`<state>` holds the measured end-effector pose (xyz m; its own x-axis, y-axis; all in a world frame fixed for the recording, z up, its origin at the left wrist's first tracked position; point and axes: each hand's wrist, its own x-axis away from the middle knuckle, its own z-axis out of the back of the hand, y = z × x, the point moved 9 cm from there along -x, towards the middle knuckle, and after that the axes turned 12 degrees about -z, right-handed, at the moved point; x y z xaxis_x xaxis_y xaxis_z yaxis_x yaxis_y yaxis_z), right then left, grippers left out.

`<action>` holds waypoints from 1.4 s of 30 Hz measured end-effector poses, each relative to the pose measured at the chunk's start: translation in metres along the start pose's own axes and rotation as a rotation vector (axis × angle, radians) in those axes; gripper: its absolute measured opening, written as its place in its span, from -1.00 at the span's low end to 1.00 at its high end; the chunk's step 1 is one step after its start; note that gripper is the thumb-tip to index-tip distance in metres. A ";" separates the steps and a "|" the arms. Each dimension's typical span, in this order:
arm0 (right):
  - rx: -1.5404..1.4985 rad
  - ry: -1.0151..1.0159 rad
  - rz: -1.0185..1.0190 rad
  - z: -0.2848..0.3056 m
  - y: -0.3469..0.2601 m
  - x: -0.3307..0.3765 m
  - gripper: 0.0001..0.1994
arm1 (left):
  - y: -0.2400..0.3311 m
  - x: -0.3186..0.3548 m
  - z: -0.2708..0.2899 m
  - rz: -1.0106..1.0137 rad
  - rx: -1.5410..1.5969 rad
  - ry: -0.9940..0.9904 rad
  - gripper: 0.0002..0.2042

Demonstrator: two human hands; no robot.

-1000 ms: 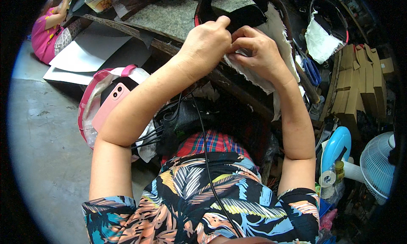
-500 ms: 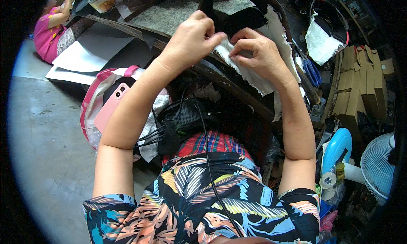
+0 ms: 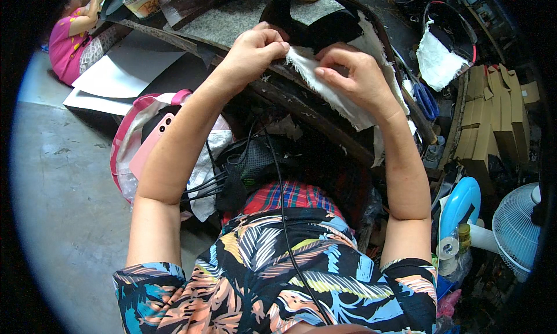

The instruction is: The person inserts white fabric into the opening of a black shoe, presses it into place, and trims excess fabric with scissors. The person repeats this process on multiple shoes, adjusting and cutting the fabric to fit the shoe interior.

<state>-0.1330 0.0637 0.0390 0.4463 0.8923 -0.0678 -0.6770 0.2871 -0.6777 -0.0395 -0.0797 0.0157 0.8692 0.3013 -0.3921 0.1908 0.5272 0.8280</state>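
Observation:
A white frayed cloth (image 3: 339,93) hangs over the bench's near edge, against a curved black band (image 3: 371,15) that loops up behind it. At the cloth's upper left corner, my left hand (image 3: 255,52) pinches the ragged edge between thumb and forefinger. My right hand (image 3: 360,76) is over the middle of the cloth with thumb and forefinger apart, the thumb close to or touching the fabric. Its other fingers are partly hidden. Inside the loop lies a darker black piece (image 3: 333,29).
A grey slab (image 3: 217,23) tops the wooden bench. Right of the cloth are blue-handled scissors (image 3: 426,100), another black band with white cloth (image 3: 438,58), folded cardboard (image 3: 487,119) and a fan (image 3: 519,226). At left, a pink phone (image 3: 152,142) rests in a bag; a person in pink (image 3: 67,47) sits beyond.
My left hand has shifted left and slightly down, drawing the cloth's corner with it. The thumb and forefinger of my right hand have spread farther apart.

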 end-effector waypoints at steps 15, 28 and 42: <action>-0.795 0.082 -0.120 0.004 0.044 -0.010 -0.83 | 0.042 -0.013 -0.029 -0.279 -0.291 -0.080 -0.75; -0.798 -0.006 -0.158 0.000 0.048 -0.011 -0.82 | 0.064 -0.012 -0.056 -0.443 -0.875 -0.127 -0.84; -0.792 -0.022 -0.147 -0.005 0.047 -0.011 -0.82 | 0.055 -0.012 -0.039 -0.493 -0.799 -0.096 -0.75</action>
<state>-0.1668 0.0659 0.0041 0.4813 0.8736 0.0714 0.0072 0.0775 -0.9970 -0.0569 -0.0233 0.0500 0.8141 -0.1491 -0.5612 0.2091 0.9769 0.0437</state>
